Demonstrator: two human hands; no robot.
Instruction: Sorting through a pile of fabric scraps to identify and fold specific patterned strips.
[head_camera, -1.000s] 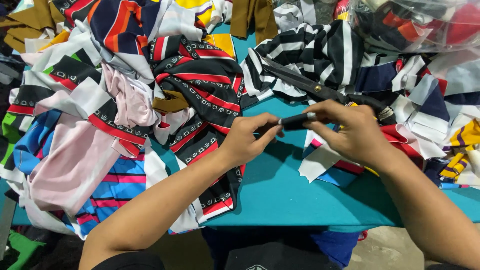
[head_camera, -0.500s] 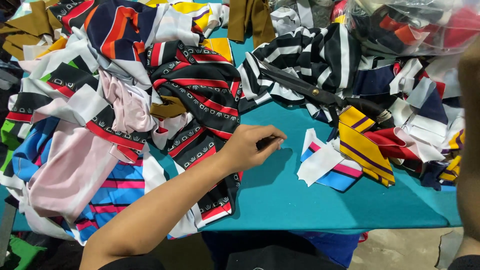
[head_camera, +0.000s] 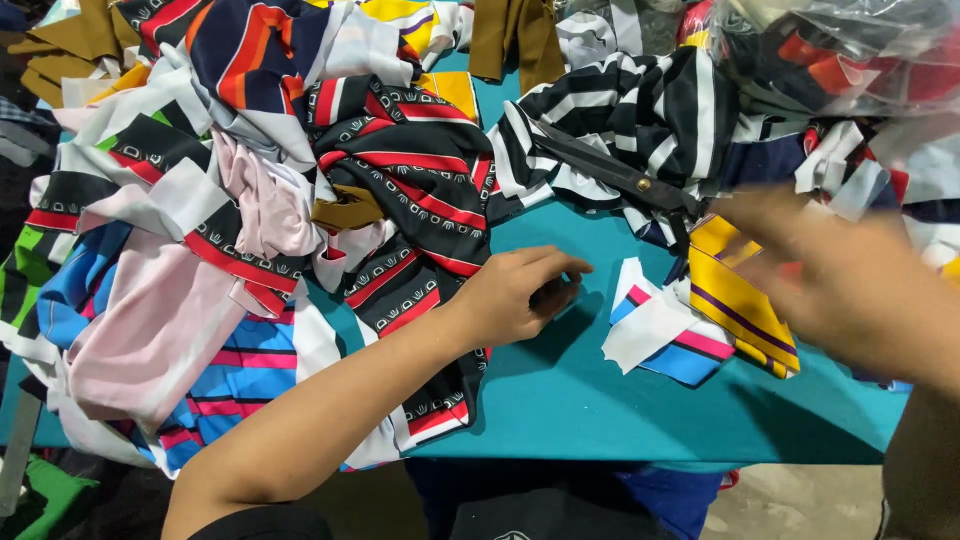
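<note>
1 package only: clear plastic bag (head_camera: 840, 50), top right corner, lying on the fabric heap at the far right of the desk (head_camera: 600, 400). Crumpled, glossy, see-through; stuffed with folded cloth showing red, orange, black and dark blue through the film. Left edge just above the black-and-white striped fabric (head_camera: 640, 110); right side cut off by the picture edge. Lower edge close above the blurred right hand (head_camera: 850, 270), not clearly touching. No labels, signs or screens visible elsewhere.
</note>
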